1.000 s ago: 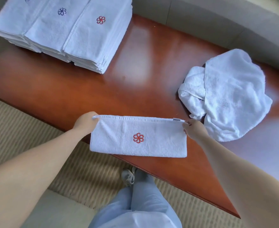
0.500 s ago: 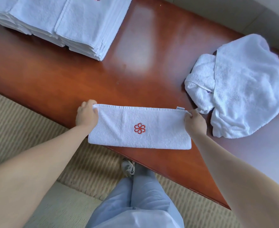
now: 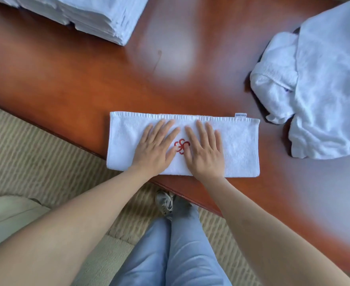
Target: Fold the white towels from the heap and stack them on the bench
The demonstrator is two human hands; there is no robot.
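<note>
Left hand (image 3: 153, 150) and right hand (image 3: 206, 151), head view: both lie flat, fingers straight and slightly spread, palms pressing on the folded towel (image 3: 240, 145). Half a second ago each hand pinched an upper corner of this towel, one at either end; both have since let go and moved in to its middle, where they flank the red flower emblem (image 3: 182, 145). The towel now rests as a long strip on the near edge of the counter (image 3: 83, 83), its left near corner slightly overhanging the edge, a small label (image 3: 240, 115) showing at the far right corner. The change suggests that the lengthwise fold is laid and is being smoothed; a further fold across the strip probably remains before stacking. The heap (image 3: 322, 79) of unfolded white towels lies on the counter to the right, apart from the strip. The stack (image 3: 99, 15) of finished towels sits at the far left, well apart. Below the counter: striped carpet (image 3: 35, 149), blue trousers, one shoe.
</note>
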